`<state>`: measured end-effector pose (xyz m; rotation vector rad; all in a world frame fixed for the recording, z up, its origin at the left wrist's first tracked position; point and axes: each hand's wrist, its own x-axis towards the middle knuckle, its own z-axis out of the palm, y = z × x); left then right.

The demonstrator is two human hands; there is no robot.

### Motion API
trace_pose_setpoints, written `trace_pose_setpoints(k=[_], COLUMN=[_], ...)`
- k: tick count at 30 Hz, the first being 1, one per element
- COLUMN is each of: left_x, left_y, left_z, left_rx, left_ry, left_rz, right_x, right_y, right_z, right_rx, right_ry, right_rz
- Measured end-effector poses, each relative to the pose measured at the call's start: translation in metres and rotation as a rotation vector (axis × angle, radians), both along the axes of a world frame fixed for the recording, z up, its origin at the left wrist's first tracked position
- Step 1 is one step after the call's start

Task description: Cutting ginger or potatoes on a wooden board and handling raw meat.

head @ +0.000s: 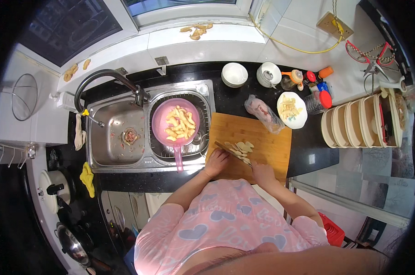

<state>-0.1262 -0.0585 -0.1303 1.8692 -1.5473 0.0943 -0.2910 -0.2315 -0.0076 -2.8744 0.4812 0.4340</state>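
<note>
My right hand (263,174) grips the handle end of a kitchen knife (232,153) over a wooden cutting board (272,147). The blade runs obliquely up to the left, edge-on to me. Just beyond it lie thin, pale slices of a root like ginger (242,147). My left hand (217,163) rests on the board's left part, fingertips bent close to the blade; whether a piece is under them is hidden. Left of the board, a pink strainer (158,118) with a handle holds several peeled, finger-shaped roots (181,123).
A bagged piece of meat (264,111) overlaps the board's far edge, beside a white plate (292,124) of pale slices. White bowls (234,75), condiment jars (325,99) and a cream rack (362,125) stand beyond. The steel sink (118,156) has scraps around its drain.
</note>
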Motion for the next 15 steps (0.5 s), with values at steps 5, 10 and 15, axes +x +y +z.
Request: trace_pose_setpoints(k=[5,10,15], left_x=[0.000,-0.001,0.000], left_y=[0.001,-0.002,-0.002], left_z=[-0.004,0.010,0.007], left_rx=[0.018,0.033,-0.002], left_ry=[-0.006,0.013,0.052], left_rz=[-0.006,-0.012,0.002], right_x=[-0.002,0.014,0.013], right_y=[0.000,0.000,-0.016], right_z=[-0.008,-0.042,-0.044], right_rx=[-0.025,-0.009,0.081], right_ry=[0.180,0.097,-0.037], right_rz=[-0.022,-0.036,0.005])
